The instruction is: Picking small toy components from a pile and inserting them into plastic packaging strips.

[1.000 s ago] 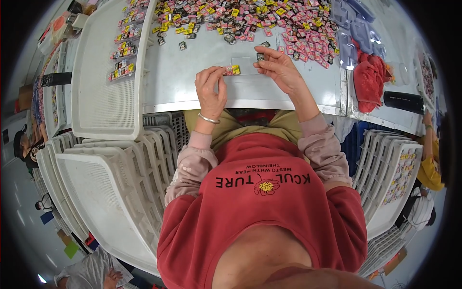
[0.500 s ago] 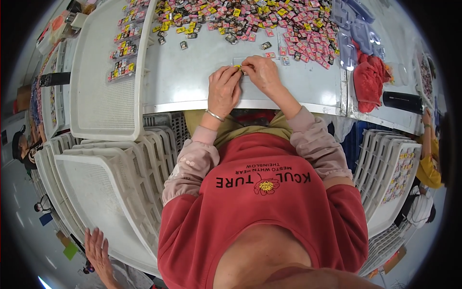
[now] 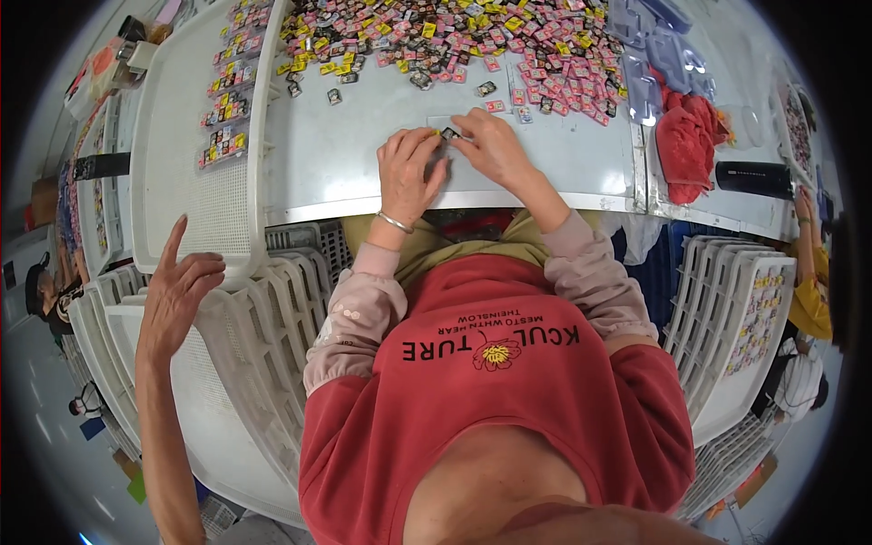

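Near the table's front edge, a small black rectangular piece [image 3: 450, 133] with a pale marking sits between my hands. My right hand [image 3: 495, 150] is closed on it, thumb and fingers pinching its side. My left hand [image 3: 409, 173], with a bangle at the wrist, has its curled fingertips beside the piece. Its thumb stands apart from the fingers, and a speck of yellow shows at the fingertips. A clear, flat-looking plastic item [image 3: 441, 121] lies on the table just beyond, partly hidden by my hands. Farther off is a large pile of small pink, black and yellow pieces [image 3: 568, 77].
At left, a white mesh tray [image 3: 193, 195] bears filled clear packs [image 3: 224, 145]. Another person's hand [image 3: 177, 295] reaches over stacked white trays [image 3: 236, 363]. At right are empty clear-blue plastic shells [image 3: 643, 91], a red cloth [image 3: 683, 145] and more stacked trays [image 3: 718, 318].
The other person's hand has come up and forward at the left, over the tray's near edge. My left thumb has spread from its fingers, and the black piece now shows between my hands.
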Available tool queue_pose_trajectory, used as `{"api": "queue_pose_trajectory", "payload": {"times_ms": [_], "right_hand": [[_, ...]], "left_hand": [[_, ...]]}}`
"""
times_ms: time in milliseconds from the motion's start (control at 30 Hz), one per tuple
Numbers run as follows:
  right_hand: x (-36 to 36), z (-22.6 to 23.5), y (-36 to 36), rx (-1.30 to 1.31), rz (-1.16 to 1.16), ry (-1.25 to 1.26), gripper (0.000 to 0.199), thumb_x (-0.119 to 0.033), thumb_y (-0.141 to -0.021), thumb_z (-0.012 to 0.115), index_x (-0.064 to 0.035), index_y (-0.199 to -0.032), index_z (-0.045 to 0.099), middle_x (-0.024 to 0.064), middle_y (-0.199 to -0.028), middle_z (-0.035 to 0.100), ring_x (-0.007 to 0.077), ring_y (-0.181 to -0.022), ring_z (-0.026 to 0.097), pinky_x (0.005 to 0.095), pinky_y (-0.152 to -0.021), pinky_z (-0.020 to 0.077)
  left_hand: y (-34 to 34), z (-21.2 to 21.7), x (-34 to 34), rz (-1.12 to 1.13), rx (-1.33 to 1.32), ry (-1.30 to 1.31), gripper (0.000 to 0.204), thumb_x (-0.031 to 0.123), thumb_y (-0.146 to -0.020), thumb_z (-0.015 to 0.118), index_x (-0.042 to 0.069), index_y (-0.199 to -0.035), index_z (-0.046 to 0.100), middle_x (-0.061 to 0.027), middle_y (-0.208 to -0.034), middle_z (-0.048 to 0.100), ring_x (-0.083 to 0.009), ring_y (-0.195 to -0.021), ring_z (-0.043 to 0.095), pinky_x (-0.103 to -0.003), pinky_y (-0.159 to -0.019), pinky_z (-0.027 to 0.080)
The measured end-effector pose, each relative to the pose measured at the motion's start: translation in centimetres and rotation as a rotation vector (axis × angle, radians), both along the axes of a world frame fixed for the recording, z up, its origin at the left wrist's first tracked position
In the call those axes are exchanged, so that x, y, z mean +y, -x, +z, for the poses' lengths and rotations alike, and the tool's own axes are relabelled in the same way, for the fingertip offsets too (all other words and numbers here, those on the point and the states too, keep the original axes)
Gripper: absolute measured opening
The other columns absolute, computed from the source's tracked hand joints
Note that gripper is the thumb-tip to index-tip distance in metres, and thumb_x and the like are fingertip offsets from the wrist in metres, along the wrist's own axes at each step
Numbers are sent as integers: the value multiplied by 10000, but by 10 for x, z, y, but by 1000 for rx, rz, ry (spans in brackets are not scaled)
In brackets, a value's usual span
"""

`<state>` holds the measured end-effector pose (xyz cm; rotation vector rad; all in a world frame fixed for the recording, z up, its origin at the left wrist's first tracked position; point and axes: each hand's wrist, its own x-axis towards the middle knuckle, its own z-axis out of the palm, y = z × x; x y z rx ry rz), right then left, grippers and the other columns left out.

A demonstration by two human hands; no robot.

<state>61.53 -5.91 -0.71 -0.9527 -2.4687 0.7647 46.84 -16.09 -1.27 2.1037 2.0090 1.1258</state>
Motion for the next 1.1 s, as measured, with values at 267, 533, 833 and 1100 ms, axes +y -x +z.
{"api": "queue_pose_trajectory", "payload": {"times_ms": [267,533,833,1100], "right_hand": [[27,-3,-57,131,-227,-247,348,-53,-767,687,-36,-1111,636,129,-1037,570,278,-940,554,343,-812,456],[24,-27,-59,106,-230,-326,311,-99,-814,645,-47,-1121,638,142,-1045,567,307,-994,524,380,-882,412],[24,-23,-56,194,-244,-343,239,-70,-814,640,-24,-1049,639,140,-1052,563,299,-986,540,380,-868,428],[-13,21,7,211,43,-281,224,-42,-723,719,-31,-884,563,149,-1081,563,306,-1031,541,378,-891,432]], "left_hand": [[-1,-11,10,-102,95,-68,375,117,-718,678,78,-1082,597,-69,-1153,564,-309,-1101,479,-438,-925,400],[-3,-8,0,-130,4,-60,316,126,-745,673,78,-1041,576,-71,-1145,546,-303,-1131,458,-453,-984,377],[-1,-1,-2,-61,-35,-132,305,172,-767,668,64,-1037,574,-102,-1149,534,-305,-1146,458,-459,-1008,347],[11,4,-21,208,-271,-281,169,123,-751,643,67,-904,598,-81,-990,548,-272,-971,506,-407,-839,377]]}}
